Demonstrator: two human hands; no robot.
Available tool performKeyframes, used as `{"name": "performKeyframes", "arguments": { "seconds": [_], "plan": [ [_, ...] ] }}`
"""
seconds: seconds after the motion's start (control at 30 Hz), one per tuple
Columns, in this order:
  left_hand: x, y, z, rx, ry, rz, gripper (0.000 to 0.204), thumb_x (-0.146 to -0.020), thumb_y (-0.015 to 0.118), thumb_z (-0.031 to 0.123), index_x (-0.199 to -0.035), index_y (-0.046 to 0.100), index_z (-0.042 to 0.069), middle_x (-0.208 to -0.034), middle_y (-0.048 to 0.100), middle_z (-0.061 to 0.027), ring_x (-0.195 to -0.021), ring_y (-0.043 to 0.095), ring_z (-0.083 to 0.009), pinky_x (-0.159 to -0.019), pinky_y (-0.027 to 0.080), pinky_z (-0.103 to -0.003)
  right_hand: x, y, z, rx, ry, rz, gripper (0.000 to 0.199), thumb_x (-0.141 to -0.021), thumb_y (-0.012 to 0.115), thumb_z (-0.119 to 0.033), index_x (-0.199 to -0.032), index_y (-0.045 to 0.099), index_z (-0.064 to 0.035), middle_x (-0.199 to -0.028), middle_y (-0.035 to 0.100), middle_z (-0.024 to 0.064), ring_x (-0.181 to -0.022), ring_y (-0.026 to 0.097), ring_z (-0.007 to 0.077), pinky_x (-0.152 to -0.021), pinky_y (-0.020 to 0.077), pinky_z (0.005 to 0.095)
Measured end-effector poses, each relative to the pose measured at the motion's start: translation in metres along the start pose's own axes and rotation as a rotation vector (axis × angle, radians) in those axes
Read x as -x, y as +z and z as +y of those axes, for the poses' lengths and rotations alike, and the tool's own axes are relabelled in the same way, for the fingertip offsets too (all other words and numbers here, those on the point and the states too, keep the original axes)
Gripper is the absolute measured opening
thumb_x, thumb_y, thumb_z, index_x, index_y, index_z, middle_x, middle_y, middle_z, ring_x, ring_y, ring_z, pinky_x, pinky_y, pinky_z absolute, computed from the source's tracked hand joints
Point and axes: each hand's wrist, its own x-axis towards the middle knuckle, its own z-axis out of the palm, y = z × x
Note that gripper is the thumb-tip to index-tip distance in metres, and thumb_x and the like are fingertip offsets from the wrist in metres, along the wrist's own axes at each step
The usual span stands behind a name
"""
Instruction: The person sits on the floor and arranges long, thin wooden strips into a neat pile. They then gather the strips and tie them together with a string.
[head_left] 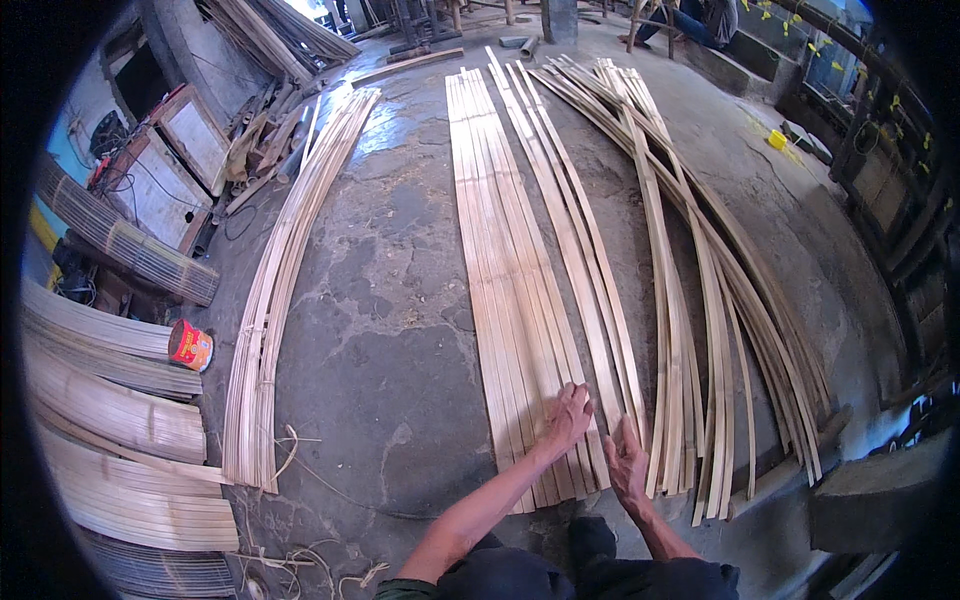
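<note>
Flat pale bamboo strips [510, 270] lie side by side on the floor in front of me, forming a long panel. My left hand [570, 415] rests at the panel's right edge, its fingers curled down on an outer bamboo strip. A few loose bamboo strips [575, 215] run just to the right, apart from the panel along most of their length. My right hand [628, 462] is beside their near ends, fingers loosely stretched and parted, with no strip clearly gripped. Its palm side partly shows.
Crossed piles of strips [690, 300] spread at the right. A tied bundle [265, 350] lies to the left. Stacked slat panels [120, 400], a red tub [190, 345] and a rolled slat mat [135, 240] line the left side. A concrete block [885, 500] stands at the near right.
</note>
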Motion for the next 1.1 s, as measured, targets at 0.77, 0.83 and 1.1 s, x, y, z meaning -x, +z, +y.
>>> {"name": "performKeyframes", "arguments": {
  "seconds": [0.77,0.83,1.1],
  "plan": [
    [0.041,0.01,-0.041,-0.584,0.229,0.101,0.07,-0.094,0.049,0.041,-0.151,0.03,0.004,-0.159,0.024,-0.0119,-0.147,0.02,-0.0299,-0.119,0.012,-0.049,0.013,0.024,0.049,0.17,-0.053,-0.252,0.055,-0.095,0.052,-0.014,-0.148,0.038,-0.0131,-0.065,0.058,0.0214,-0.056,0.058,0.0371,-0.054,0.0441,0.0467],
    [0.042,0.01,-0.037,-0.593,0.247,0.123,0.07,-0.093,0.051,0.041,-0.15,0.031,0.004,-0.158,0.025,-0.0119,-0.146,0.021,-0.0297,-0.119,0.013,-0.049,0.013,0.027,0.052,0.186,-0.104,-0.198,0.055,-0.094,0.052,-0.015,-0.147,0.039,-0.0127,-0.063,0.056,0.0202,-0.055,0.057,0.0372,-0.053,0.0432,0.0471],
    [0.039,0.008,-0.041,-0.522,0.284,0.14,0.069,-0.093,0.053,0.037,-0.149,0.032,0.004,-0.158,0.025,-0.013,-0.145,0.023,-0.0319,-0.118,0.017,-0.05,0.008,0.011,0.022,-0.072,0.084,-0.041,0.04,-0.101,0.052,-0.016,-0.139,0.049,-0.0057,-0.079,0.062,0.0254,-0.065,0.064,0.0217,-0.059,0.0496,0.0347]
  ]
}}
